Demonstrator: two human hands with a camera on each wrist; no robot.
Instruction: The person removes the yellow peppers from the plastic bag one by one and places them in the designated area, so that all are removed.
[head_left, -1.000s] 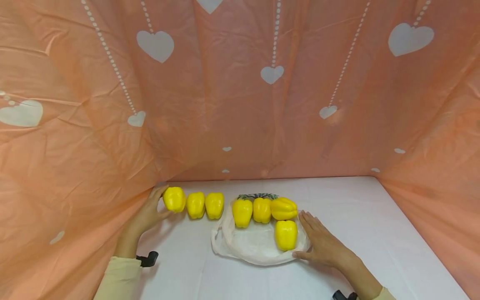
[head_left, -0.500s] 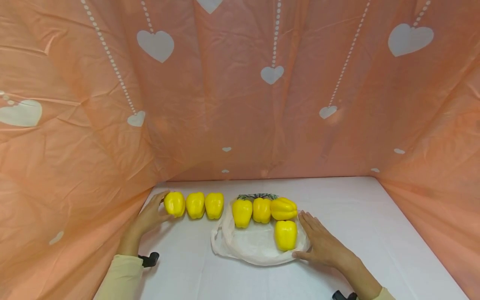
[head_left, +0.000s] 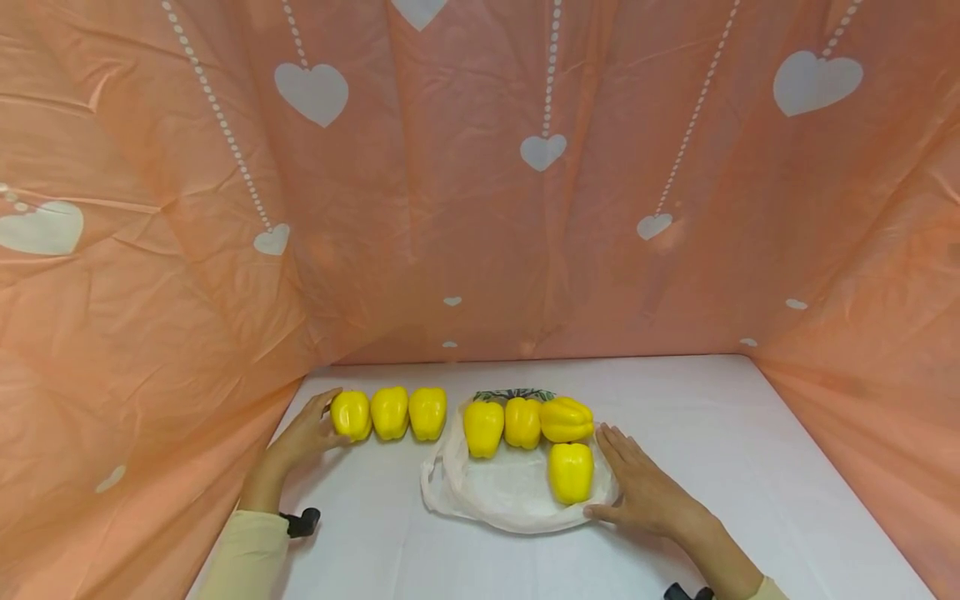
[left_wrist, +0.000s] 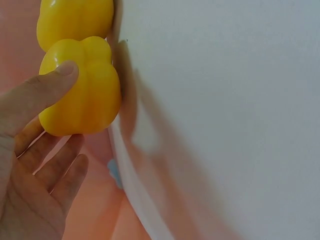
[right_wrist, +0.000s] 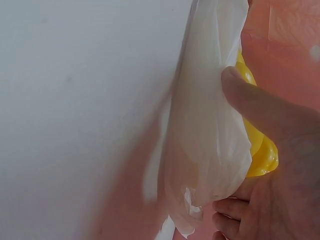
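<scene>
The dark green print (head_left: 517,393) at the far edge of your white plastic carrier bag (head_left: 510,508) is too small to make out as pattern or lettering. Your left hand (head_left: 303,433) pinches a glossy yellow bell pepper (head_left: 351,415) at the left end of a row on the white-covered table (head_left: 360,533); the left wrist view shows your thumb laid across it and the lower fingers spread beneath. A second yellow pepper (head_left: 390,413) and a third yellow pepper (head_left: 427,413) stand close beside it, between the one you hold and the bag; whether they touch you cannot tell. The bag's loop handle (head_left: 427,485) juts left near them. Within its spread rim sit four more yellow peppers (head_left: 522,423), three along the far side, the rightmost tipped over, and one nearer you. Your right hand (head_left: 648,487) rests straight fingers against the bag's right side, thumb at the near rim; in the right wrist view the bag's wall partly hides the yellow behind it. Peach cloth with white hearts (head_left: 480,225) closes in the back and both sides.
</scene>
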